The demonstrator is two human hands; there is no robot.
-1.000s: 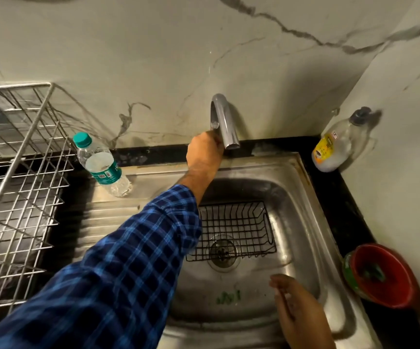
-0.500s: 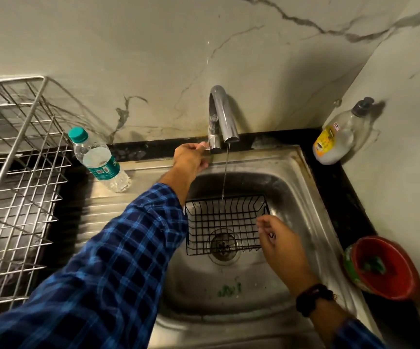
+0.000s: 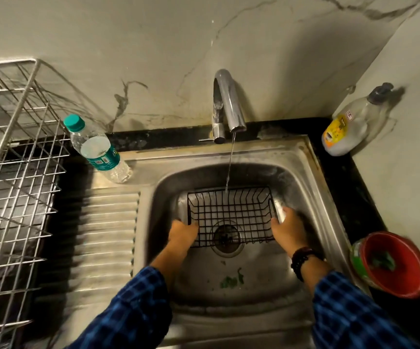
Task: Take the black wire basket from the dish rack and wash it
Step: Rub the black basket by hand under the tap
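The black wire basket point(image 3: 231, 215) sits in the steel sink point(image 3: 304, 177), over the drain. My left hand point(image 3: 182, 233) grips its left end and my right hand point(image 3: 288, 227) grips its right end. A thin stream of water falls from the chrome tap point(image 3: 227, 102) onto the basket's far edge. The silver wire dish rack point(image 3: 14, 172) stands on the counter at the left.
A water bottle with a teal cap point(image 3: 95, 149) stands at the sink's back left corner. A soap bottle point(image 3: 350, 124) leans in the right corner. A red bowl point(image 3: 395, 265) with a green scrubber sits on the black counter, right of the sink.
My left hand left the tap lever and came down to the basket's left end. My right hand settled on the right end. Water started running half a second ago and runs still.
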